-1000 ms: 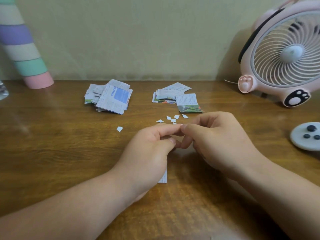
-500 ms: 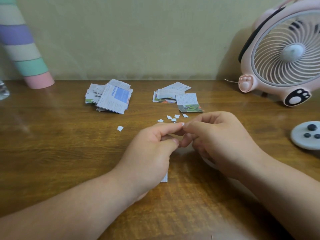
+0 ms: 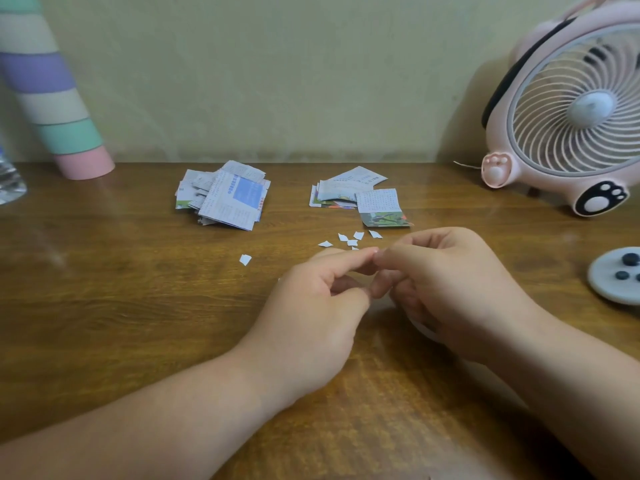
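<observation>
At the desk's (image 3: pixel 104 306) back left corner a striped tube (image 3: pixel 52 98) stands by the wall, with a clear bottle (image 3: pixel 10 181) at the left edge; neither has moved. Near the back edge lie a left stack of papers (image 3: pixel 223 199) and a right stack of papers (image 3: pixel 360 199), both as they lay a second ago. The lone scrap (image 3: pixel 245 259) and the cluster of torn scraps (image 3: pixel 349 239) in front of them are unchanged too.

Toward the middle of the desk the left hand (image 3: pixel 311 320) meets the right hand (image 3: pixel 460 296). The fingers are curled, the forefinger tips touch, and the thumbs press together below. They seem clamped on a paper piece (image 3: pixel 420 329), though almost all of it is hidden: only a pale edge shows under the right hand.

The change is here. A second ago a white strip hung out below the left hand; now none shows there. The left thumb also sits a little lower, opening a gap under the forefinger. I judge that the piece has been drawn in or turned between the fingers, ready for another small tear, so the next scrap should drop near the cluster. No new scrap lies on the desk yet.

By the back right corner stands a pink fan (image 3: pixel 571 109), and at the right edge lies a grey disc (image 3: pixel 616 275) with dark buttons, both where they were.
</observation>
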Demonstrator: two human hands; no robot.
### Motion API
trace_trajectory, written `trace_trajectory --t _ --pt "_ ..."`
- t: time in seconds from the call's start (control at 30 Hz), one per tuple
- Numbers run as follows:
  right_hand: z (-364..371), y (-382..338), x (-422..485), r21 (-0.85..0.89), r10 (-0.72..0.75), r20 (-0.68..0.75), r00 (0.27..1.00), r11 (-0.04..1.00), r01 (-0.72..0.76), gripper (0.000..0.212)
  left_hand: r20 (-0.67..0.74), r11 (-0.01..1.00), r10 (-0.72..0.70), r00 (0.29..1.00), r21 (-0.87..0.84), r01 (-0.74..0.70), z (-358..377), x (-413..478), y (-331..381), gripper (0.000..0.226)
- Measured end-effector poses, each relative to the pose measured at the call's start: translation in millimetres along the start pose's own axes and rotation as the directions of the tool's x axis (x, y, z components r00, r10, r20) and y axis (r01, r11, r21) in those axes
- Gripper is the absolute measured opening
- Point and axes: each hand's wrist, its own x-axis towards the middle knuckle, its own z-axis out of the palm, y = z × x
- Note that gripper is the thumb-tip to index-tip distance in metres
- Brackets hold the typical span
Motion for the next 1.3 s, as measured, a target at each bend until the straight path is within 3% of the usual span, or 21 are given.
trace_trajectory --t 0.37,0.87,1.1,1.3 --pt "-5.9 -1.7 0.1 0.02 0.018 0.011 1.0 1.0 -0.018 0.022 0.015 0.995 0.012 1.0 0.104 -0.013 -1.3 1.2 -2.9 0.055" --pt "-4.1 -6.6 -0.3 0.162 0.084 0.028 0.996 0.983 -0.087 0.023 0.03 0.994 0.06 0.998 0.088 -0.062 -0.5 2.8 -5.8 0.055" --pt "-5.3 -7.7 0.8 0.143 0.113 0.034 0.993 0.983 -0.117 0.018 0.031 0.993 0.085 0.996 0.077 -0.087 0.2 2.2 -9.0 0.056" --pt "-7.1 -9.7 1.5 0.235 0.178 0.089 0.98 0.952 -0.194 0.009 0.068 0.991 0.088 0.994 0.099 -0.095 0.7 -0.6 -2.6 0.058"
